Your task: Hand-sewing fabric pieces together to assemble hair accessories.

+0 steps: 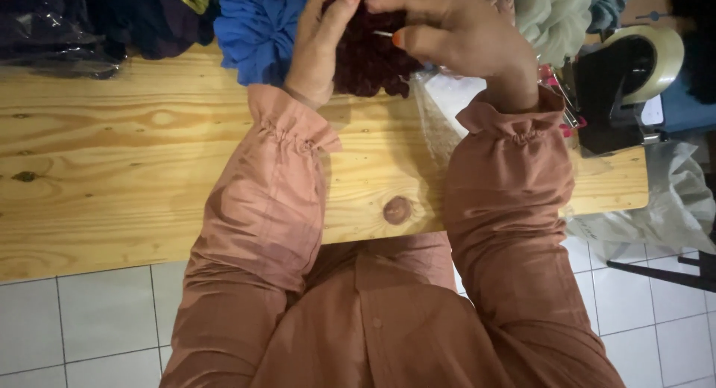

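Note:
My left hand [321, 41] and my right hand [455, 34] meet at the top of the head view over a dark maroon gathered piece of fabric [369, 64] on the wooden table [149, 179]. The left hand's fingers press against the fabric's left side. Thumb and forefinger of the right hand pinch a thin pale needle-like thing [382, 34] at the fabric. Both nails are orange. Salmon-pink sleeves cover both forearms. A clear plastic bag [440, 116] lies under my right wrist.
A blue gathered fabric [257, 34] lies left of the maroon one, with dark fabrics [142, 19] and plastic further left. Pale green fabric [552, 15] sits at the top right. A black tape dispenser [626, 82] stands at the table's right end. White floor tiles lie below.

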